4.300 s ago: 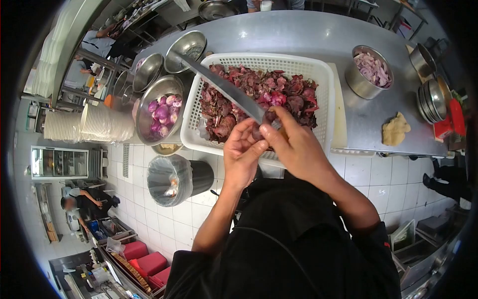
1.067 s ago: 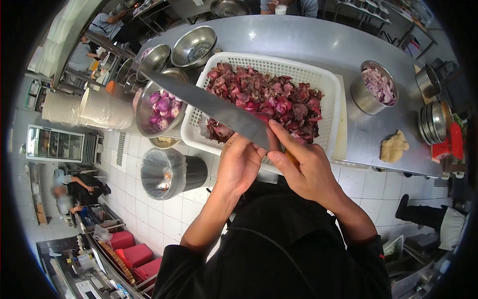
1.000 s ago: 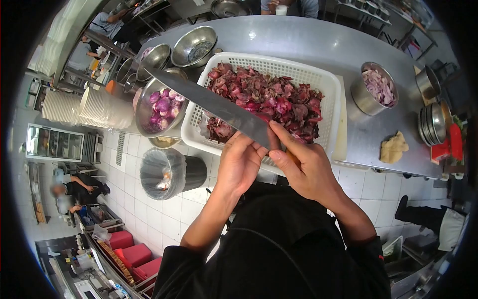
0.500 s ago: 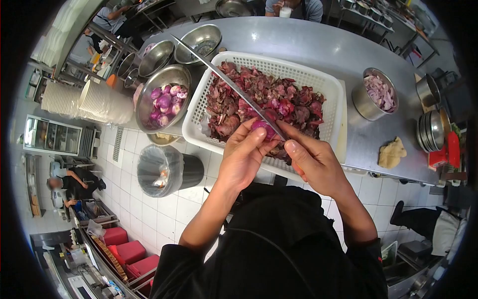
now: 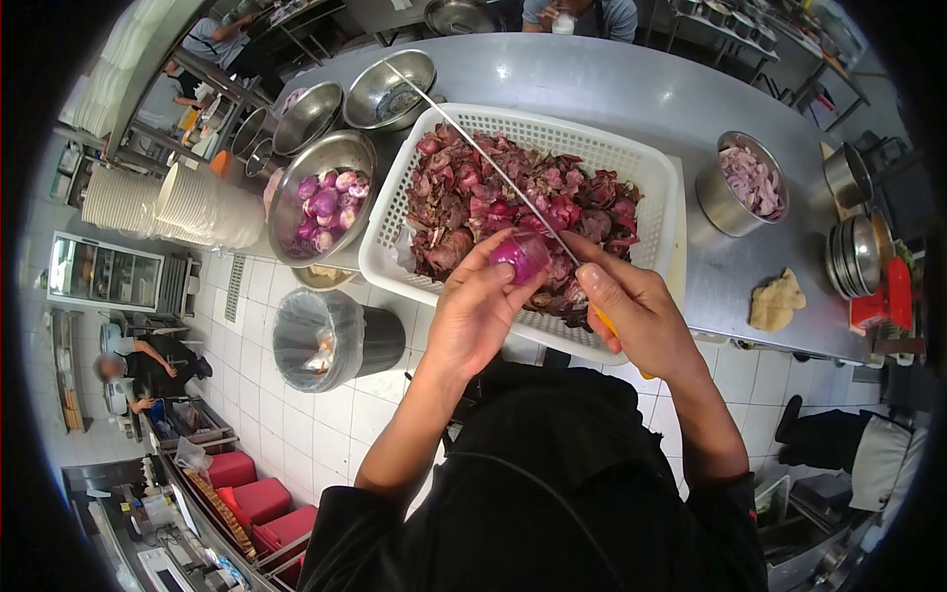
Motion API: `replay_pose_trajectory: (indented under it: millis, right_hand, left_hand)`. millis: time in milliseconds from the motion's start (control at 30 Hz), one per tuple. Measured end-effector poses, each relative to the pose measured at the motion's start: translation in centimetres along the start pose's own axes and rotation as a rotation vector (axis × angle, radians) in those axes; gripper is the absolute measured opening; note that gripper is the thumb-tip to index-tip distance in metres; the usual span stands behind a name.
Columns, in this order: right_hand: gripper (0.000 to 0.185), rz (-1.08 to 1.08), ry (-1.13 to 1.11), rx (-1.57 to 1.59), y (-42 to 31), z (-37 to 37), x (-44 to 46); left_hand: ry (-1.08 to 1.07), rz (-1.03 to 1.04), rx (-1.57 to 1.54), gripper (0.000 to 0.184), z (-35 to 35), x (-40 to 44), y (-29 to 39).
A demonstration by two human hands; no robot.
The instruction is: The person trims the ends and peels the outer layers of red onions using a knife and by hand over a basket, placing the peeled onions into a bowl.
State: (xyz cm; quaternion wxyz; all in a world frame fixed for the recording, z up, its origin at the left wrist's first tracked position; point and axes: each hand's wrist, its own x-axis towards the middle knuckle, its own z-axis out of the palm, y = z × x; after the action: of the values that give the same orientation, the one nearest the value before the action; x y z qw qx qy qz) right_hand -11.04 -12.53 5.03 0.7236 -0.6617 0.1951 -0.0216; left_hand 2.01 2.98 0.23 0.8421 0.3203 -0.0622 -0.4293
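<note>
A smooth purple onion (image 5: 520, 259) is held in the fingers of my left hand (image 5: 478, 308), over the near edge of a white crate (image 5: 646, 158). My right hand (image 5: 636, 308) grips the yellow handle of a long knife (image 5: 483, 155). Its blade is turned edge-on, passes just right of the onion and points up and left across the crate. Red onions and loose dark skins (image 5: 473, 187) fill much of the crate. Left of it, a metal bowl (image 5: 286, 232) holds several peeled purple onions (image 5: 324, 205).
Empty-looking metal bowls (image 5: 390, 89) stand at the back left. A pot of cut onion (image 5: 710, 192), a tan cloth (image 5: 777, 301) and stacked bowls (image 5: 850, 259) are on the right. A lined bin (image 5: 316, 340) stands on the floor below. Other people are around the room.
The knife has turned from broad side showing to edge-on. The purple onion, hidden a second ago, now shows in my left hand, and my right hand has moved slightly right with the handle.
</note>
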Motion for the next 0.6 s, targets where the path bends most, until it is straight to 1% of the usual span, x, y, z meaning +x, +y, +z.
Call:
replay_pose_trajectory:
  millis: [33, 133, 233, 300, 400, 500, 600]
  right_hand:
    - [0.051, 0.004, -0.010, 0.003, 0.0, 0.1, 0.0]
    - [0.054, 0.084, -0.139, 0.217, -0.2, -0.2, -0.1]
    - [0.056, 0.100, -0.164, 0.264, 0.4, -0.2, 0.0]
    - [0.054, 0.076, -0.165, 0.244, 0.3, 0.1, 0.0]
    - [0.051, 0.074, -0.144, 0.198, 0.5, 0.4, 0.0]
    - [0.048, 0.058, -0.125, 0.161, 0.4, 0.6, 0.0]
    - [0.047, 0.036, -0.090, 0.124, 0.6, 1.0, 0.0]
  left_hand:
    - [0.010, 0.004, 0.010, 0.041, 0.0, 0.0, 0.0]
    - [0.038, 0.015, 0.043, 0.040, 0.0, 0.0, 0.0]
    - [0.065, 0.032, 0.094, 0.041, 0.1, 0.0, -0.2]
    - [0.088, 0.054, 0.141, 0.042, 0.5, -0.1, -0.4]
    - [0.076, 0.069, 0.117, 0.042, 1.0, -0.3, -0.2]
    - [0.122, 0.103, 0.145, 0.041, 1.3, -0.3, -0.3]
    - [0.166, 0.094, 0.161, 0.041, 0.6, 0.0, -0.6]
